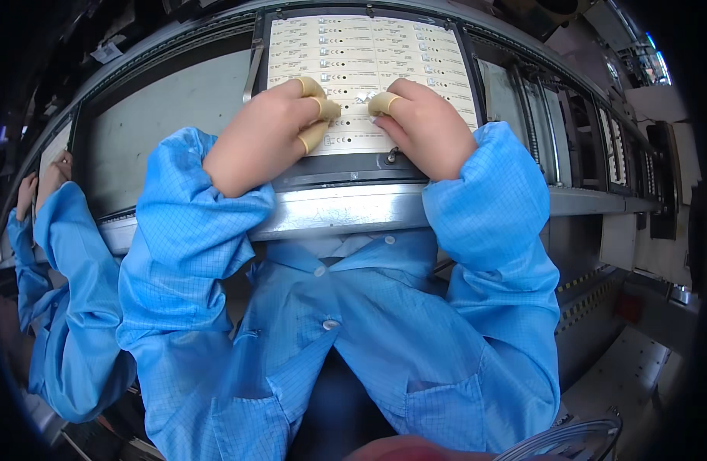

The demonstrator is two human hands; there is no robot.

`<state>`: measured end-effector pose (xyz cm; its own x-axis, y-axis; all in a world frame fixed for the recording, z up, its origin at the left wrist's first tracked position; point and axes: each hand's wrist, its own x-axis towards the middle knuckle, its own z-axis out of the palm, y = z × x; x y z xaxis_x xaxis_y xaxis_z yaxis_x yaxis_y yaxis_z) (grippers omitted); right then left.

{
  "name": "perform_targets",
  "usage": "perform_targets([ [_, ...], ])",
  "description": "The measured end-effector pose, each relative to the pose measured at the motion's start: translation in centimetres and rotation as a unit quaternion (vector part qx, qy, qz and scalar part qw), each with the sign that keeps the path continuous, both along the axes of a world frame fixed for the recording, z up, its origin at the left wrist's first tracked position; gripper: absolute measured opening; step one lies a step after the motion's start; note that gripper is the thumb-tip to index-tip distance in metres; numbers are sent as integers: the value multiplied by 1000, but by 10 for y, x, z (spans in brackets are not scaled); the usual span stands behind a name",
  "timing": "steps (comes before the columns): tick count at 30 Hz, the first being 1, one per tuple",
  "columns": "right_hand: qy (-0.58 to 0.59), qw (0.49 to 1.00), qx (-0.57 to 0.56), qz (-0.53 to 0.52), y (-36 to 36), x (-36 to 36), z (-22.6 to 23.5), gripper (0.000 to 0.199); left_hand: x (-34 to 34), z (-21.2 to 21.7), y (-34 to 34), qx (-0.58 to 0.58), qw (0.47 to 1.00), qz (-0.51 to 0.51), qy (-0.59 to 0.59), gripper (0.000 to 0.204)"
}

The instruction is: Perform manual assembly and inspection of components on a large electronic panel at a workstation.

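A pale panel [369,54] of several small printed circuit strips lies in a dark tray [353,170] on the conveyor line in front of me. My left hand [269,134] rests on the panel's lower left, with yellow finger cots on its fingertips, which are bent and pressed onto the panel. My right hand [423,123] rests on the lower right, one cot-covered finger touching the panel near a small shiny piece [361,96] between both hands. Whether either hand pinches that piece is unclear. Both arms wear blue cleanroom sleeves.
A metal rail [346,211] runs along the near edge of the line. A grey conveyor surface [169,123] lies left of the tray. Another person in a blue coat [61,253] works at far left. Machine frames and rails [599,146] stand to the right.
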<state>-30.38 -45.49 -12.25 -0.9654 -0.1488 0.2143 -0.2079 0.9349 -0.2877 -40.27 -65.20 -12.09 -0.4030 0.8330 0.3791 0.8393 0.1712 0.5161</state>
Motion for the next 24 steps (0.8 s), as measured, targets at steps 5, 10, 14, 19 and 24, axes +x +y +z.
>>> perform_targets([
  [5,27,999,-33,4,10,16,-1,13,3,0,0,-49,999,-12,10,17],
  [10,-33,987,-119,-102,22,45,16,9,1,-2,-3,-51,997,-18,60,14],
  [14,-62,971,-168,-155,37,70,19,11,2,-3,-4,-51,995,-15,82,13],
  [19,-49,971,-175,-158,44,81,19,14,6,-4,-4,-68,992,-14,104,12],
  [24,38,982,-164,-86,58,79,8,14,13,0,2,-75,986,-9,149,13],
])
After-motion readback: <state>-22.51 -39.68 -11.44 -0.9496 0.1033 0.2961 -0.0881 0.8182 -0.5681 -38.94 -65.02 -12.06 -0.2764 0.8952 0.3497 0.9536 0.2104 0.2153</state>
